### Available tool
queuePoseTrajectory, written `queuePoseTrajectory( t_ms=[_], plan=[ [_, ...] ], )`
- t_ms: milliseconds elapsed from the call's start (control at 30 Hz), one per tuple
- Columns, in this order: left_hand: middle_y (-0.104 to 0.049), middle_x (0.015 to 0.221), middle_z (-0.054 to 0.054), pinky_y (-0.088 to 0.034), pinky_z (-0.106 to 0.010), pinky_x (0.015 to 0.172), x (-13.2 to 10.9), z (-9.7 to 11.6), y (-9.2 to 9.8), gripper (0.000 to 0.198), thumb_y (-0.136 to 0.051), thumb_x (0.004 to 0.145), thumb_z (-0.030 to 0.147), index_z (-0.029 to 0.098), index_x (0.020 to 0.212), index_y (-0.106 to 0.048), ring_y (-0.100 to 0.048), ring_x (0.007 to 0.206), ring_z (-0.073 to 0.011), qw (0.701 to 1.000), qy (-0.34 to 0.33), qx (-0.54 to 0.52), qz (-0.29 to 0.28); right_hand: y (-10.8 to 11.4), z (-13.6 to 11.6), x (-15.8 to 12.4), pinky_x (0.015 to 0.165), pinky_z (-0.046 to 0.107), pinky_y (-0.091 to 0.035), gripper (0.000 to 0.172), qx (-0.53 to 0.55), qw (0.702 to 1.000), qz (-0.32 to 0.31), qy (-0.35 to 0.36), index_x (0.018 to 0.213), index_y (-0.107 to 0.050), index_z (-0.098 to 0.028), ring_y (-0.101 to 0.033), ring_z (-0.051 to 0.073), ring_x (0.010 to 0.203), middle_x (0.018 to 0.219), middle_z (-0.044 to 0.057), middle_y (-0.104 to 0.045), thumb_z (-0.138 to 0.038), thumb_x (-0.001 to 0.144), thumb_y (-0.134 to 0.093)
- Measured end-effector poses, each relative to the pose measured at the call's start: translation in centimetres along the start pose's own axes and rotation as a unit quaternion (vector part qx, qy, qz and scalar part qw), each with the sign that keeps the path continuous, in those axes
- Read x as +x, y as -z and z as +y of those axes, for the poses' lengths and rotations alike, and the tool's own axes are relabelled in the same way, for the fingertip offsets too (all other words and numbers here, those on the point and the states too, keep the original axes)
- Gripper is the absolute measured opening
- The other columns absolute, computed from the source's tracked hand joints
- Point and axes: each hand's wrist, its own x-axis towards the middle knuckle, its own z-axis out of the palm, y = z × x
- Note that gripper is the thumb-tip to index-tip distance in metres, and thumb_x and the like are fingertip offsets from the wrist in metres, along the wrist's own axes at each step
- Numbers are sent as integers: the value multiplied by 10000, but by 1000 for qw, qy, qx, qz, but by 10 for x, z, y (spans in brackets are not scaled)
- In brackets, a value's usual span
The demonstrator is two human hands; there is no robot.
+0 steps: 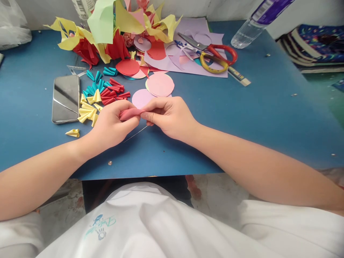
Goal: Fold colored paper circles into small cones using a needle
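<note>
Both hands pinch rolled pink paper (131, 113): left hand (113, 123), right hand (169, 116).

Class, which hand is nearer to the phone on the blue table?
Left. The left hand is just right of the phone; the right hand is farther right. Both pinch the pink paper.

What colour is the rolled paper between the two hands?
The rolled paper is pink; head view shows it.

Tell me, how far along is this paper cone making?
Done: yellow rolled paper cones, teal cones and red cones lie in heaps. In hand: left hand and right hand pinch a pink paper piece, partly curled. Seemingly left: flat pink paper circle and lilac paper circle, unrolled.
</note>
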Motion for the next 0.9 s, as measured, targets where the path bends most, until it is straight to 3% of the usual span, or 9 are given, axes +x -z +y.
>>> queuePoseTrajectory(
  t_ms=[200, 467, 667, 900],
  plan=[
    [-665, 800, -6, -512, -390, 770, -1, 1, 1, 311, -706, 878, 472, 280, 718, -521, -599, 825, -231, 1000, 5, 11, -2, -1, -3, -5, 802, 410, -748, 446, -31, 999, 11, 17, 938, -928, -269, -797, 241, 794, 903, 38, -885, -681, 927, -1099],
    [-668, 802, 7, -501, -379, 777, -2, 3, 2, 205, -734, 891, 452, 255, 836, -729, -592, 823, -221, 1000, -2, -24, -6, 1, -5, -4, 850, 415, -699, 461, -93, 991, 12, 91, 916, -904, -280, -791, 252, 866, 965, 48, -888, -718, 1004, -1020],
    [-664, 798, -2, -514, -398, 805, -3, 6, 4, 213, -721, 894, 461, 265, 815, -691, -619, 849, -237, 1000, -22, -20, -1, 1, -8, -6, 793, 428, -687, 450, -106, 991, 18, 77, 901, -867, -313, -799, 301, 956, 961, 58, -873, -721, 971, -1043],
    [-643, 800, -6, -501, -375, 774, -3, 2, 4, 212, -735, 941, 415, 241, 827, -691, -566, 825, -207, 999, -35, -29, 6, 2, -7, -8, 892, 404, -684, 459, -133, 980, 17, 146, 940, -886, -301, -740, 231, 914, 1014, 49, -881, -730, 1094, -945]
  ],
)
